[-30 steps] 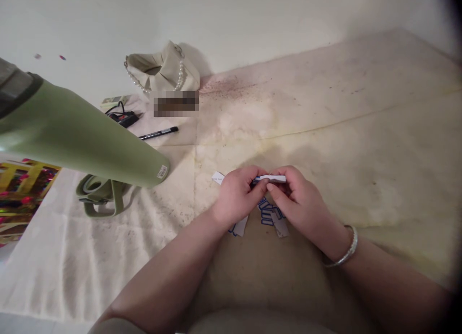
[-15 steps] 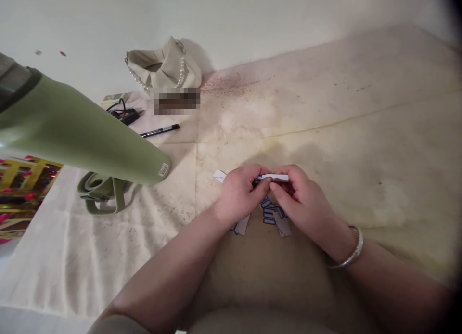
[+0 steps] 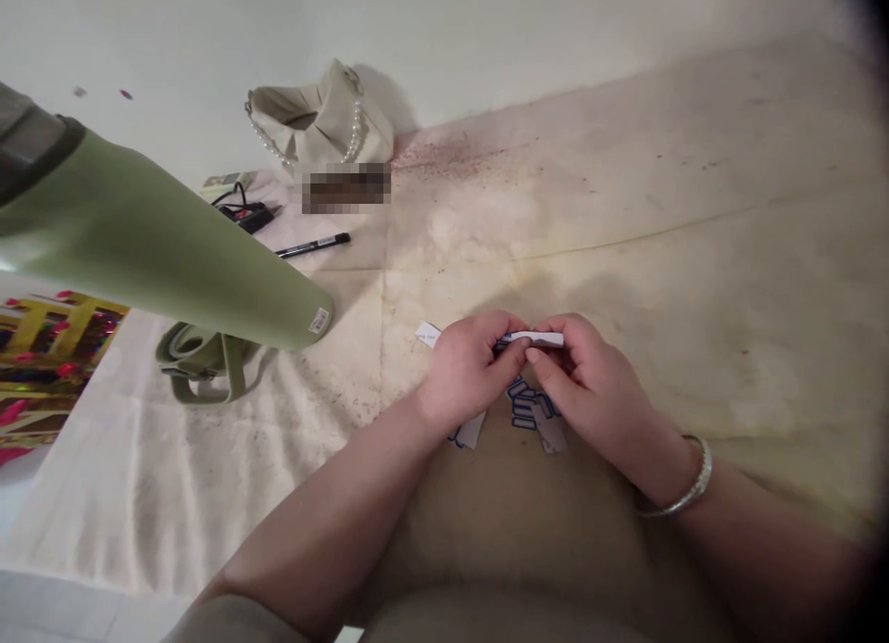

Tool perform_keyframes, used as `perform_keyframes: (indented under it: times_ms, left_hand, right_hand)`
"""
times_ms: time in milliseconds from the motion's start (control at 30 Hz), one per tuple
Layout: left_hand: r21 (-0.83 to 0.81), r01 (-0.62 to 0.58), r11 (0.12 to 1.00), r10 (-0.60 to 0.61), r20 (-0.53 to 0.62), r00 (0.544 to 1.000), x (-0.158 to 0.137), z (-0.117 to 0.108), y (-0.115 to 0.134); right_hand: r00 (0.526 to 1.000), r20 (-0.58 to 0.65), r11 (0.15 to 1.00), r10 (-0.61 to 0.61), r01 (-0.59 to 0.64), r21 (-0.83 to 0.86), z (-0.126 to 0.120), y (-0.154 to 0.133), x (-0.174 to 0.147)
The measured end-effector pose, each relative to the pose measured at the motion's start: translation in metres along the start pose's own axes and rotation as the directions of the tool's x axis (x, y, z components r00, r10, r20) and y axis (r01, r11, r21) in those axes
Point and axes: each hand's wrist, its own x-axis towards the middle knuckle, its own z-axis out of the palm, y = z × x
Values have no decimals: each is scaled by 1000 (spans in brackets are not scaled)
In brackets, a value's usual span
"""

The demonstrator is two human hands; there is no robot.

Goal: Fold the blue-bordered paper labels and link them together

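Between my fingertips is a narrow white paper strip [image 3: 540,338] that looks folded, with a dark blue part near its left end. My left hand [image 3: 467,363] pinches the left end, and my right hand [image 3: 583,370], with a silver bangle at the wrist, grips it from the right. Under and in front of my hands lie paper pieces with blue-outlined print [image 3: 520,407] and a plain whitish piece [image 3: 551,428]. Another white scrap [image 3: 471,431] lies below my left wrist. A small slip with printed text [image 3: 426,334] sticks out beyond my left knuckles.
A tall green bottle [image 3: 173,245] stands at the left, beside its green lid with a loop [image 3: 205,363]. Farther back are a black pen [image 3: 316,245], a black corded item [image 3: 251,217] and a cream bag with pearl strap [image 3: 319,124]. A stained cream cloth [image 3: 625,300] covers the table.
The whole view has shifted slightly, so everything appears a little to the right and higher. Both hands keep the same grip on the paper strip.
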Motion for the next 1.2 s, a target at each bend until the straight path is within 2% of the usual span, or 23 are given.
perform_keyframes:
  times_ms: [700,1067,1200]
  left_hand:
    - [12,7,1000,-7,11,1000,0,0,0]
    - [7,17,1000,-17,13,1000,0,-1,-1]
    - [-41,27,999,-26,12,1000,-1,-1,-2]
  right_hand:
    - [1000,-1,999,-24,24,-36,-1,-1,0]
    - [999,-34,999,-41,41,-5,-1,-1,1]
    - [999,-48,999,-19,21,37,-2,-3,1]
